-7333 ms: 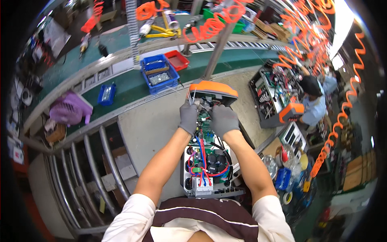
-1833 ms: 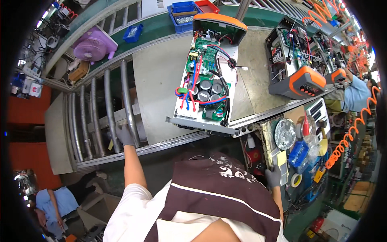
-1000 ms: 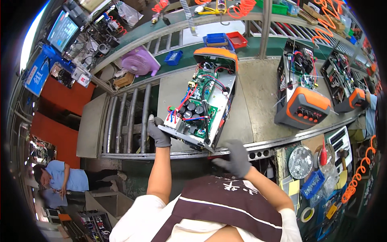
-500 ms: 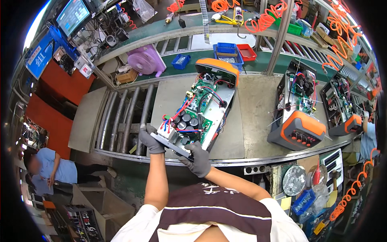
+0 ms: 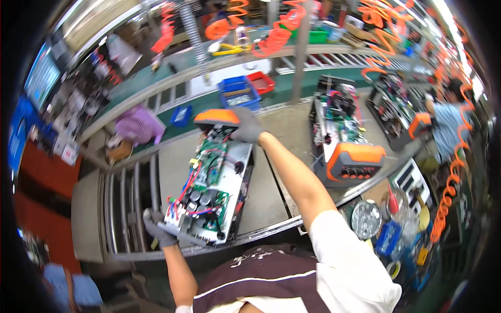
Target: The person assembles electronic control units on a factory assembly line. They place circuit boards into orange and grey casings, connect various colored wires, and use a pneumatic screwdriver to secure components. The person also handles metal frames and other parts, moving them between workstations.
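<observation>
An opened electronic unit lies on the bench in front of me, with green circuit boards, dark round capacitors and red and blue wires. My left hand, in a grey glove, is closed around the left corner of the unit's grey end panel at the near end. At the far end, my gloved right hand grips the right side of the orange-topped front housing. Some right-hand fingers are hidden behind the housing.
Two similar open units, one nearer and one farther, stand to the right. Metal rollers lie left. Behind are blue parts bins, a red bin and a purple fan. Orange coiled hoses hang above. A co-worker stands at right.
My right hand has moved from the near end panel to the far orange-topped housing. My left hand stays at the near left corner. The whole view has shifted and turned.
</observation>
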Action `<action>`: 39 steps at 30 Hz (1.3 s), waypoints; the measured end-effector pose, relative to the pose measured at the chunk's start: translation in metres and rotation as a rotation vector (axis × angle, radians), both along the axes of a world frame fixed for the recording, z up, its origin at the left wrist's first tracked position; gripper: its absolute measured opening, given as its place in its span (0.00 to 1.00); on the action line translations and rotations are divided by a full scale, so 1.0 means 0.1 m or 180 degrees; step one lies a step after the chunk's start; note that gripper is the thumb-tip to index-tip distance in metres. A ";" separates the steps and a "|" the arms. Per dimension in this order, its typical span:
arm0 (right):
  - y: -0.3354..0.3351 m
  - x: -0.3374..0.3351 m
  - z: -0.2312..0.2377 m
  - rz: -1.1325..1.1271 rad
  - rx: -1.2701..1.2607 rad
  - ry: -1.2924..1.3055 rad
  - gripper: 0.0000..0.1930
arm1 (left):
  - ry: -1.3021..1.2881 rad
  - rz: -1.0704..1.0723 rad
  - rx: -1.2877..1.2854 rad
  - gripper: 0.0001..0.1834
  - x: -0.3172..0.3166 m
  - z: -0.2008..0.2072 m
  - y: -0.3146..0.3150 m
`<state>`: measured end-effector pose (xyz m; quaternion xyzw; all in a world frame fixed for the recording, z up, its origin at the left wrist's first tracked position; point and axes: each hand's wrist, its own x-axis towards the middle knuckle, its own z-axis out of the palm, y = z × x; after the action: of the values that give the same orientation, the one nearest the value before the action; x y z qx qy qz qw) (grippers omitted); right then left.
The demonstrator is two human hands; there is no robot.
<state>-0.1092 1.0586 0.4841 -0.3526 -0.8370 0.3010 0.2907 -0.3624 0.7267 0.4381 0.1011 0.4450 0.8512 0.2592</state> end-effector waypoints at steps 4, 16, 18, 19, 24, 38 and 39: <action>0.08 -0.06 -0.03 -0.0426 -0.0105 -0.0716 0.34 | 0.0152 -0.0179 -0.0073 0.27 -0.31 0.07 0.15; -1.37 0.21 -0.20 -0.1602 0.0593 -0.0270 0.37 | 0.0793 -0.1783 -0.0732 0.24 -1.69 0.00 0.71; -1.33 0.18 -0.22 -0.1579 0.0697 -0.0242 0.37 | 0.2300 -0.1439 -0.2177 0.18 -1.51 0.37 0.74; -1.33 0.17 -0.23 -0.1547 0.0738 -0.0255 0.37 | 0.3844 -0.1437 -0.2556 0.16 -1.45 0.55 0.74; -1.33 0.15 -0.22 -0.1387 0.0753 -0.0199 0.38 | 0.6088 -0.2543 -0.3594 0.33 -0.51 0.92 0.94; -1.37 0.19 -0.26 -0.1208 0.0360 -0.0361 0.45 | 0.7344 -0.0612 -0.3381 0.06 -0.52 0.51 0.60; -1.37 0.21 -0.30 -0.1138 0.0443 -0.0303 0.46 | 0.7276 -0.0517 -0.3458 0.04 -0.48 0.53 0.58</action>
<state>-0.0884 0.9217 0.4542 -0.4884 -0.7927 0.1689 0.3233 -0.4105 0.7850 0.4907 0.6836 0.6976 -0.0310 -0.2122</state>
